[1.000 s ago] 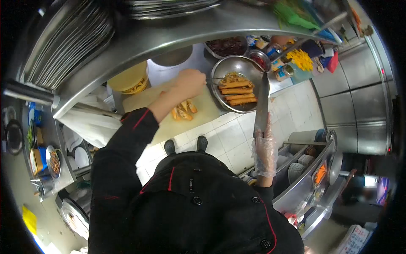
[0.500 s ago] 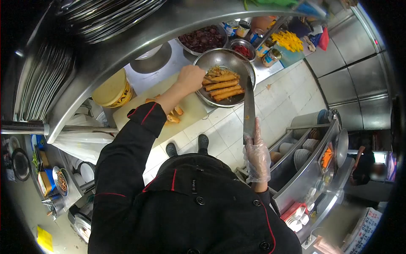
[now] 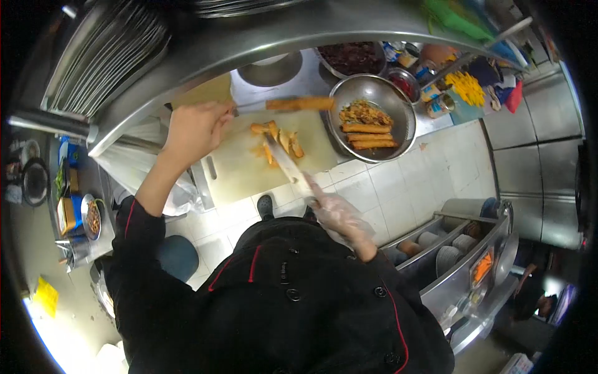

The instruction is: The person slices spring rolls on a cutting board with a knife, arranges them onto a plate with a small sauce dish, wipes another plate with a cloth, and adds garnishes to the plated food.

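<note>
Holding a thin metal utensil [image 3: 236,113] in my left hand [image 3: 198,132]; a fried roll [image 3: 300,103] hangs at its end by the cutting board's [image 3: 237,179] far edge. My gloved right hand [image 3: 342,215] grips a knife [image 3: 289,168], blade over the board; contact unclear. On the board: cut pieces [image 3: 296,146]. Right of the board: steel bowl [image 3: 406,115] with more rolls [image 3: 372,144].

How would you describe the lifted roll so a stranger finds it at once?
Find the pale cutting board. Along its far edge, a long golden roll points from the bare left hand toward the metal bowl. Unlike rolls in the bowl or pieces on the board, it is held in the air.
</note>
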`<act>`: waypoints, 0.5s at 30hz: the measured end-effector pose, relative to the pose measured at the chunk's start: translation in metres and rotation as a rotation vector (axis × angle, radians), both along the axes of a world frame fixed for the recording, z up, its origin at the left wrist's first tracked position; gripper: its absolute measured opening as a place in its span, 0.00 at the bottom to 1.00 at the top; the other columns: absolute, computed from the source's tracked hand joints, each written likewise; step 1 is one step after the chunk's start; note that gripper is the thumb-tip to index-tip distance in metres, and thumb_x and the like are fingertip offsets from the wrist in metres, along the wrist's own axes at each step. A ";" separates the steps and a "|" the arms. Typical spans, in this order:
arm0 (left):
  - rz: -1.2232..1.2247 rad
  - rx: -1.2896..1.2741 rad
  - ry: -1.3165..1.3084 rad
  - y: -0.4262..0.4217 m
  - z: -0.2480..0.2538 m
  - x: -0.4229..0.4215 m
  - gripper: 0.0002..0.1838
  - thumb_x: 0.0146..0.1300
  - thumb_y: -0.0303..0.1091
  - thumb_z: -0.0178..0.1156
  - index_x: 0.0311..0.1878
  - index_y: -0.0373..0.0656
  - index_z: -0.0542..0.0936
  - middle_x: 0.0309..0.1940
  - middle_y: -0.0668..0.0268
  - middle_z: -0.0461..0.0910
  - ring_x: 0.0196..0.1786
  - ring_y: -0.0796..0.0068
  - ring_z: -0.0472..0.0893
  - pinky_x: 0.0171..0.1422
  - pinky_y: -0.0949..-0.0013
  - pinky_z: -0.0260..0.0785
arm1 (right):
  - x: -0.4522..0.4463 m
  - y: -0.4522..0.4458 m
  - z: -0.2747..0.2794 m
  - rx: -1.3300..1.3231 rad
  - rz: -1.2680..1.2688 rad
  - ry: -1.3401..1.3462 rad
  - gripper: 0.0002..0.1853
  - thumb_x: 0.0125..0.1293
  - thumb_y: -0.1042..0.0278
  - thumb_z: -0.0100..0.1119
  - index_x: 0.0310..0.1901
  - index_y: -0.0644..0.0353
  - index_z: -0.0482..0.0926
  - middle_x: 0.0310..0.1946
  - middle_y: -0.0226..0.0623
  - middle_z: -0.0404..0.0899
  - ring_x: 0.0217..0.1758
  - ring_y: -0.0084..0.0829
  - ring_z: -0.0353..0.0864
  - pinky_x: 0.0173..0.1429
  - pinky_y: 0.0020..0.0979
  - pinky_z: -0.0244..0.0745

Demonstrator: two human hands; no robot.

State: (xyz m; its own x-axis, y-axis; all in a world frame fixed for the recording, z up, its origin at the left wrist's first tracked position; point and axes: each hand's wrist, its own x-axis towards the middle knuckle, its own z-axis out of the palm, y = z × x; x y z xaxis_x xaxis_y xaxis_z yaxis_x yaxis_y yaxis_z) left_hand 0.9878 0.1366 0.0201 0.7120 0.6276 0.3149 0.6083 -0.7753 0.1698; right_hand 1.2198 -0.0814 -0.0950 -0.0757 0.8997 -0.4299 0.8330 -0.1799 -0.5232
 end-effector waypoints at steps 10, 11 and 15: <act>-0.022 -0.102 0.491 -0.013 -0.077 -0.098 0.10 0.51 0.28 0.57 0.39 0.46 0.79 0.29 0.66 0.80 0.36 0.65 0.81 0.37 0.63 0.73 | -0.022 0.047 -0.145 0.468 0.414 -0.327 0.30 0.65 0.65 0.47 0.67 0.65 0.54 0.34 0.58 0.78 0.30 0.49 0.78 0.37 0.47 0.74; -0.021 -0.113 0.499 -0.012 -0.088 -0.099 0.10 0.51 0.29 0.59 0.39 0.45 0.79 0.29 0.66 0.80 0.37 0.65 0.81 0.38 0.64 0.73 | -0.023 0.048 -0.139 0.451 0.367 -0.287 0.30 0.65 0.64 0.47 0.67 0.64 0.54 0.34 0.58 0.78 0.30 0.50 0.78 0.37 0.47 0.73; -0.091 -0.104 0.553 -0.003 -0.113 -0.077 0.15 0.45 0.31 0.66 0.39 0.42 0.79 0.33 0.65 0.80 0.40 0.65 0.81 0.39 0.65 0.74 | -0.025 0.051 -0.101 0.376 0.153 -0.150 0.30 0.65 0.64 0.47 0.68 0.63 0.54 0.33 0.57 0.78 0.30 0.52 0.78 0.37 0.48 0.73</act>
State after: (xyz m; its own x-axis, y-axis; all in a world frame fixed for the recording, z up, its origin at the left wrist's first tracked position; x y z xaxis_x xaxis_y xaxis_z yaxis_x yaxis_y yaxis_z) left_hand 0.9109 0.1331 -0.0932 0.8062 0.5636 -0.1802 0.5597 -0.8251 -0.0764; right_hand 1.1947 -0.0308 -0.1961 -0.1823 0.9791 -0.0904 0.9070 0.1319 -0.4001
